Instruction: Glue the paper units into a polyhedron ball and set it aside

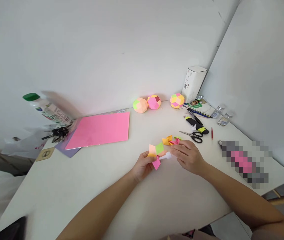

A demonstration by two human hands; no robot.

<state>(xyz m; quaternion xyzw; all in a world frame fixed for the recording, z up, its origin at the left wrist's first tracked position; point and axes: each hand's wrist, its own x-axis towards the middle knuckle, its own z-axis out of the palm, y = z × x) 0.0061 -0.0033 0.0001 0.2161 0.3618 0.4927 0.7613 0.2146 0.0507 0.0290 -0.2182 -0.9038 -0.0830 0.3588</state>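
Note:
My left hand (143, 166) pinches a folded paper piece (159, 148) with peach, green, yellow and pink faces. From my right hand (189, 156) a thin white nozzle (165, 156) points left, its tip at the paper piece. It looks like the nozzle of a small glue bottle, whose body is hidden in the closed fingers. Just beyond those fingers lie small folded paper units, orange (167, 140) and pink (175, 142), with a bit of green.
Three paper balls (154, 102) stand along the wall. Scissors (195, 136), a black-and-yellow utility knife (197, 125) and pens (194, 116) lie at right, near two small glass jars (225, 119). Pink sheets (102, 130), keys (60, 133) and a green-capped bottle (49, 110) are at left.

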